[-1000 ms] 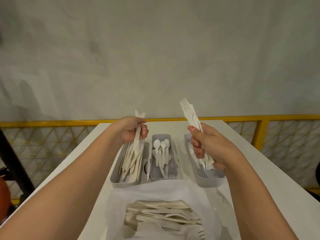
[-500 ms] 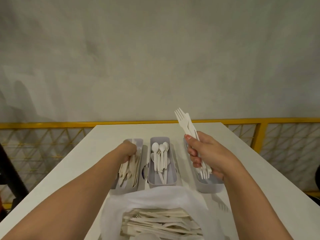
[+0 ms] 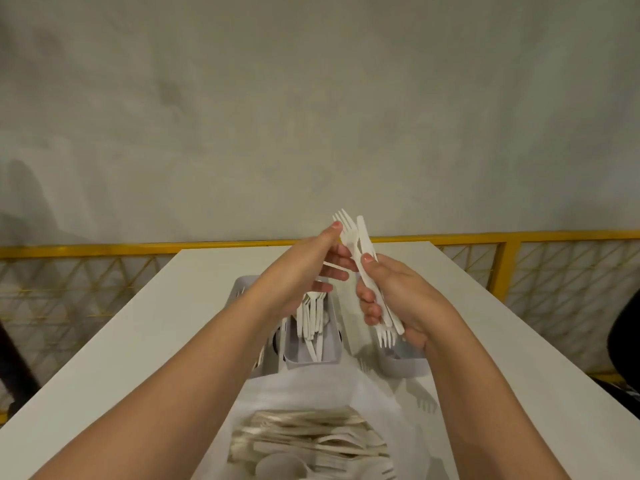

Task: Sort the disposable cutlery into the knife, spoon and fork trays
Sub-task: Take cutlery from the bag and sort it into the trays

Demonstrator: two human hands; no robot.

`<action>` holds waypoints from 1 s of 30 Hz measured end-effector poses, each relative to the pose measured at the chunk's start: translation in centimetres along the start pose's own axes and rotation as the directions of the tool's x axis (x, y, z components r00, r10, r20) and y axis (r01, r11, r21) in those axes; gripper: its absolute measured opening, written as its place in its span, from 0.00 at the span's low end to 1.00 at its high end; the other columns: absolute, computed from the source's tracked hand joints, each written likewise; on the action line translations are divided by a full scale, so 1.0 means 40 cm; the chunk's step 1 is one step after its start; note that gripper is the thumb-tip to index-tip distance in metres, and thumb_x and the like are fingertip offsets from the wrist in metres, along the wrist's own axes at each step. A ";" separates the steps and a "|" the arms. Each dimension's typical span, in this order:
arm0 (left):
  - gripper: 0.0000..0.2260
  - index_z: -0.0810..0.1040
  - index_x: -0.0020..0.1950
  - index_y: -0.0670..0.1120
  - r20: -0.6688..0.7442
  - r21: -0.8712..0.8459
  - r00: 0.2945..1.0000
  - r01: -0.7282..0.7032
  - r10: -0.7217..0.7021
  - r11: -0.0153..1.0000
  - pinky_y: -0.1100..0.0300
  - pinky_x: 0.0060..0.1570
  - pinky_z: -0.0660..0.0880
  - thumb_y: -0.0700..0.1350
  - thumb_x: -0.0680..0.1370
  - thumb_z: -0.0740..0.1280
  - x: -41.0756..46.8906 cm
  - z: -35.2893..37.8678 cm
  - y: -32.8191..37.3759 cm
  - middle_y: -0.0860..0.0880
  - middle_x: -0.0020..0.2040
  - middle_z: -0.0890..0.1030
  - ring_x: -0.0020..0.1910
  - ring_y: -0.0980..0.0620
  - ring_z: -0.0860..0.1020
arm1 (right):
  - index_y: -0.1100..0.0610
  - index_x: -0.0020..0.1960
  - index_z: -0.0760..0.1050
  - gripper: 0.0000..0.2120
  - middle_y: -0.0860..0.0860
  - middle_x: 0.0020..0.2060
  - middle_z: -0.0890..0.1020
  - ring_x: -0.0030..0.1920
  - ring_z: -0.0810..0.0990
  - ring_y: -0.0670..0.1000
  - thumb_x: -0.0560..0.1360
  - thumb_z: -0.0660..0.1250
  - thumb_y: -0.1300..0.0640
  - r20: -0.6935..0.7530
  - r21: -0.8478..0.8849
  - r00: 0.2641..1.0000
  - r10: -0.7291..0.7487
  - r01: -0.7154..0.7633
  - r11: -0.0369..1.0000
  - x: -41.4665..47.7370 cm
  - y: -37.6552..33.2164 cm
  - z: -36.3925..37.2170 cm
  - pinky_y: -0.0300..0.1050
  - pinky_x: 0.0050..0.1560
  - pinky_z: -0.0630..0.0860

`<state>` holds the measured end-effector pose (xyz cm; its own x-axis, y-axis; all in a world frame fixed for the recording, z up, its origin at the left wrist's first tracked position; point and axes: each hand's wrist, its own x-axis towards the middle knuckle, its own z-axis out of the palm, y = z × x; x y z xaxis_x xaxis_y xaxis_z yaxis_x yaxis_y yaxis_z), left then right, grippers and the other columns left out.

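From the head view, the right hand (image 3: pixel 398 292) is clenched round a mixed bundle (image 3: pixel 367 268) of white cutlery, held nearly upright above the right-hand tray (image 3: pixel 403 363), fork tines showing at both ends and a knife blade at the top. The left hand (image 3: pixel 311 268) has come across with fingers spread, its thumb (image 3: pixel 334 230) touching the topmost fork (image 3: pixel 346 225) and its grip not yet clamped on anything — a piece is being picked out of the bundle, I'd say. The spoon tray (image 3: pixel 311 358) sits in the middle with spoons lying in it; the left tray (image 3: pixel 242 284) is mostly hidden behind the forearm. Nearest the camera, a white bag (image 3: pixel 311 393) on the bench (image 3: pixel 138 341) is still heaped with unsorted pieces, so the job looks far from done. Next the left fingers need to pinch one piece, draw it free without loosening the rest, and carry it to its matching tray. Half a second ago the left hand was down in the left tray, and the right hand held its bundle alone; since then the left has lifted and crossed over to meet it.
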<state>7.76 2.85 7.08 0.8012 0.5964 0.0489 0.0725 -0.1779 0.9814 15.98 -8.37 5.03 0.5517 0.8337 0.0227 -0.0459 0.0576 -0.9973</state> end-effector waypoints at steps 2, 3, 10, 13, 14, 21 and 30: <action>0.17 0.78 0.45 0.46 0.028 0.003 1.000 -0.008 0.008 1.000 0.59 0.42 0.71 0.57 0.79 0.58 -0.014 0.022 0.003 0.50 0.41 0.80 0.41 0.52 0.78 | 0.55 0.53 0.75 0.11 0.51 0.25 0.69 0.23 0.64 0.48 0.81 0.55 0.52 -0.008 -0.006 1.000 -0.015 0.015 1.000 -0.004 -0.004 0.002 0.41 0.26 0.63; 0.14 0.79 0.45 0.46 0.023 0.001 1.000 -0.014 0.014 1.000 0.61 0.39 0.71 0.54 0.79 0.61 -0.019 0.028 0.002 0.50 0.40 0.79 0.39 0.53 0.77 | 0.55 0.52 0.75 0.11 0.51 0.25 0.69 0.23 0.64 0.48 0.81 0.56 0.52 0.001 -0.005 1.000 -0.015 0.015 1.000 -0.007 -0.008 0.002 0.41 0.26 0.64; 0.10 0.75 0.40 0.44 -0.066 -0.126 0.997 -0.035 0.027 0.991 0.59 0.39 0.73 0.43 0.80 0.61 -0.050 0.031 0.032 0.48 0.38 0.79 0.36 0.52 0.76 | 0.56 0.50 0.73 0.11 0.53 0.28 0.75 0.24 0.73 0.49 0.82 0.55 0.53 0.045 -0.073 0.999 -0.012 0.016 0.997 -0.024 -0.026 0.005 0.43 0.29 0.74; 0.10 0.71 0.42 0.44 -0.156 -0.187 0.987 -0.054 0.025 0.981 0.56 0.40 0.75 0.42 0.82 0.57 -0.058 0.025 0.046 0.47 0.38 0.79 0.35 0.51 0.77 | 0.57 0.49 0.72 0.11 0.52 0.28 0.75 0.23 0.71 0.48 0.82 0.54 0.53 0.003 -0.183 0.999 -0.045 0.044 0.982 -0.022 -0.023 0.003 0.41 0.28 0.73; 0.09 0.70 0.43 0.43 -0.180 -0.202 0.983 -0.061 0.024 0.977 0.55 0.41 0.75 0.42 0.82 0.56 -0.059 0.021 0.048 0.46 0.38 0.79 0.35 0.51 0.77 | 0.57 0.48 0.71 0.11 0.52 0.28 0.75 0.23 0.71 0.48 0.82 0.54 0.53 0.001 -0.200 0.999 -0.054 0.053 0.978 -0.022 -0.023 0.002 0.41 0.28 0.73; 0.08 0.67 0.42 0.45 -0.199 -0.236 0.980 -0.076 0.028 0.969 0.63 0.24 0.68 0.40 0.81 0.57 -0.059 -0.001 0.043 0.49 0.31 0.67 0.24 0.55 0.66 | 0.55 0.46 0.72 0.11 0.50 0.27 0.72 0.24 0.69 0.46 0.81 0.54 0.53 0.079 -0.249 0.994 -0.077 0.095 0.964 -0.032 -0.029 0.002 0.40 0.31 0.73; 0.07 0.73 0.43 0.43 0.090 -0.396 0.996 0.051 -0.016 0.917 0.68 0.20 0.61 0.44 0.79 0.62 -0.042 0.003 0.034 0.51 0.33 0.69 0.21 0.59 0.63 | 0.61 0.51 0.72 0.11 0.52 0.26 0.71 0.23 0.71 0.49 0.81 0.56 0.54 0.250 -0.047 0.966 -0.063 0.077 0.996 -0.048 -0.042 0.002 0.45 0.32 0.76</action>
<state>6.60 1.52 8.30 0.8499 0.5267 0.0161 -0.1280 0.1767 0.9759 14.93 -10.04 6.66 0.3278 0.9392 0.1023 0.0358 0.0959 -0.9947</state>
